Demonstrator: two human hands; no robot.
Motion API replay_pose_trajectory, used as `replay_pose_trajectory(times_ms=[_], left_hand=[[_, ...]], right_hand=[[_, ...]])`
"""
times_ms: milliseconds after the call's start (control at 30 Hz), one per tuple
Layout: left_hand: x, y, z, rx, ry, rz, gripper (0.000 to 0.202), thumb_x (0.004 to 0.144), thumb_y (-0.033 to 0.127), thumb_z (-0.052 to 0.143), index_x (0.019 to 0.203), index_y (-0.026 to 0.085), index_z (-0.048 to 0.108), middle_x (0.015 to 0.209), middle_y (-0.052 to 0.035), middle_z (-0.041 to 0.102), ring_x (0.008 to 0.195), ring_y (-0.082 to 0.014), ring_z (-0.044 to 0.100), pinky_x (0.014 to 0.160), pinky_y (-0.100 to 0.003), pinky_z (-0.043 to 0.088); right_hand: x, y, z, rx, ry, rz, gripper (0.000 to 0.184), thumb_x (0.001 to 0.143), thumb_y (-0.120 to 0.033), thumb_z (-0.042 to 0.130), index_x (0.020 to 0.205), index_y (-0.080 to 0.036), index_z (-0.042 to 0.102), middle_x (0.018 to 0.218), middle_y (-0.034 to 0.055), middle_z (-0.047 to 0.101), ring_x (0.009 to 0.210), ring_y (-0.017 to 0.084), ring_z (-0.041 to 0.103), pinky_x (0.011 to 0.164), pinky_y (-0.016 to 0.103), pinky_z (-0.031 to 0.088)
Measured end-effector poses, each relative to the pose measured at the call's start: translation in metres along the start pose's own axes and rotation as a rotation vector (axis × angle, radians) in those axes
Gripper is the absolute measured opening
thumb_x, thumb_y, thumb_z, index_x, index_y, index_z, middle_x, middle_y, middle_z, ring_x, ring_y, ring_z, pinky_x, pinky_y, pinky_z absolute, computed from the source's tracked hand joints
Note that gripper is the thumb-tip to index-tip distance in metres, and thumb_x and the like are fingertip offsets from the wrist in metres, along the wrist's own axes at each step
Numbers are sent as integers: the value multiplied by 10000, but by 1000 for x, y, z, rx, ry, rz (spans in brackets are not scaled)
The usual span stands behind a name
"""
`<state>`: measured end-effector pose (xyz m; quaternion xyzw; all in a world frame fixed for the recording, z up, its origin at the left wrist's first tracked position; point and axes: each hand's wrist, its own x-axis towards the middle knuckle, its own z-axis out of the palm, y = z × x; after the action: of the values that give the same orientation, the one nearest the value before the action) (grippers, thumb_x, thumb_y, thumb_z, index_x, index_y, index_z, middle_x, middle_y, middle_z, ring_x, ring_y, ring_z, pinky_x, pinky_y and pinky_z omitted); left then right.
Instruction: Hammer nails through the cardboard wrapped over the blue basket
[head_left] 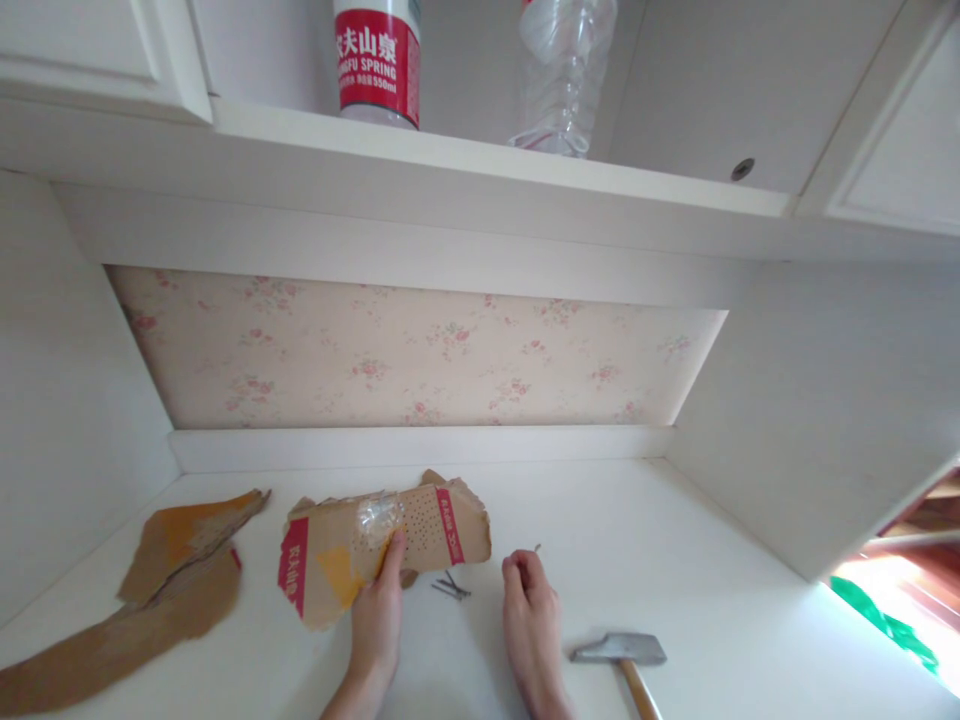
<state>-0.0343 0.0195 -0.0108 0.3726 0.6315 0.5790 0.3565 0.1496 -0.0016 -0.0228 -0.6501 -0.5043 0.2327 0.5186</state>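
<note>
The left hand (pixel 377 608) grasps a dotted cardboard piece (pixel 426 520) over the middle of the white table (pixel 600 520), near its back edge, thumb on top. The right hand (pixel 531 608) is clenched, a thin nail (pixel 537 547) poking from its fingers; loose nails (pixel 451 587) lie between the hands, a hammer (pixel 624 650) toward the right edge, torn cardboard (pixel 184 605) beside the left edge

White tabletop (pixel 622 530): bright, soft shading beside the left hand (pixel 379 605)
Floral wallpaper (pixel 480 365): paler at its right end, darker at its left
Clear tape (pixel 377 518) and clear bottle (pixel 568 75): small glare highlights
Green plastic (pixel 885 622): blurred, beside overexposed white
Cabinet doors (pixel 82 50): stretched by wide-angle distortion
</note>
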Motion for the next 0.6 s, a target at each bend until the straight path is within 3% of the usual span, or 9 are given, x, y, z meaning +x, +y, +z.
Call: replay_pose_trajectory(times_ms=[167, 367, 500, 600], left_hand=[[-4, 2, 6, -131, 5, -45, 459, 840, 514, 665, 1113, 149, 718, 1067, -104, 771, 1186, -313, 640, 1030, -450, 494], [-13, 8, 13, -257, -44, -180, 353, 823, 415, 727, 1068, 162, 739, 1209, -118, 722, 1250, -334, 592, 1088, -512, 433], [-18, 20, 21, -554, -135, -215, 367, 872, 290, 679, 1226, 194, 661, 1305, -107, 673, 1234, -295, 611, 1003, -446, 528], [-20, 29, 23, -810, -200, -262, 441, 857, 175, 673, 1292, 203, 611, 1303, -100, 676, 1201, -259, 637, 987, -389, 546]], right_hand=[[2, 0, 0, 141, 10, 30, 282, 919, -505, 470, 824, -262, 577, 656, -24, 604, 604, 198, 559, 584, 288, 396], [3, 1, 6, 417, 113, 66, 265, 914, -523, 497, 885, -263, 536, 713, -47, 528, 609, 157, 498, 571, 266, 424], [9, 2, 7, 592, 134, 120, 254, 960, -517, 439, 895, -276, 489, 699, -81, 487, 460, 110, 428, 426, 234, 375], [14, 2, 6, 640, 109, 131, 287, 985, -501, 411, 918, -249, 530, 756, -44, 589, 545, 129, 584, 482, 254, 479]])
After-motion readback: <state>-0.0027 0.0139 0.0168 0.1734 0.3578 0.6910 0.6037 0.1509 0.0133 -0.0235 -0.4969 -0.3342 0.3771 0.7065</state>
